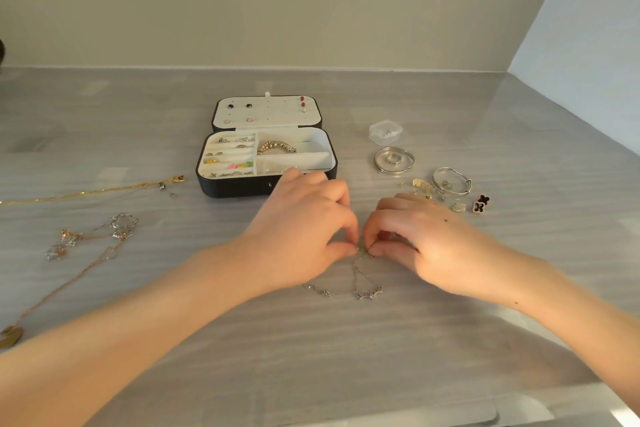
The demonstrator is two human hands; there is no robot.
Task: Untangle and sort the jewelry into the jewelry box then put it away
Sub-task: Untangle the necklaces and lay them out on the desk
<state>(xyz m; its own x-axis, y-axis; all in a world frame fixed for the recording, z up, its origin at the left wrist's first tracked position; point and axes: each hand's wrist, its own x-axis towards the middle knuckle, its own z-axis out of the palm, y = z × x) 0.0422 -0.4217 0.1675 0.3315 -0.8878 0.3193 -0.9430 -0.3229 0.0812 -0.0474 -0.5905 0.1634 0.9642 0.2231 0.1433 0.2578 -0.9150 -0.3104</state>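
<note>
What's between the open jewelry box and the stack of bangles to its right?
Only bare table lies between the jewelry box and the bangles, seen in the head view.

The gold chain (93, 190) runs off the left edge. The box's front edge (242, 184) is partly hidden behind the left hand (304, 229). Contents of the small clear container (385, 131) are too small to tell.

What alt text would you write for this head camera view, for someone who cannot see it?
Two bare hands, left hand and right hand, pinch a thin silver chain together over a grey table. Behind them an open black jewelry box holds rings and a gold bracelet; necklaces lie left, bangles and earrings right.
</note>
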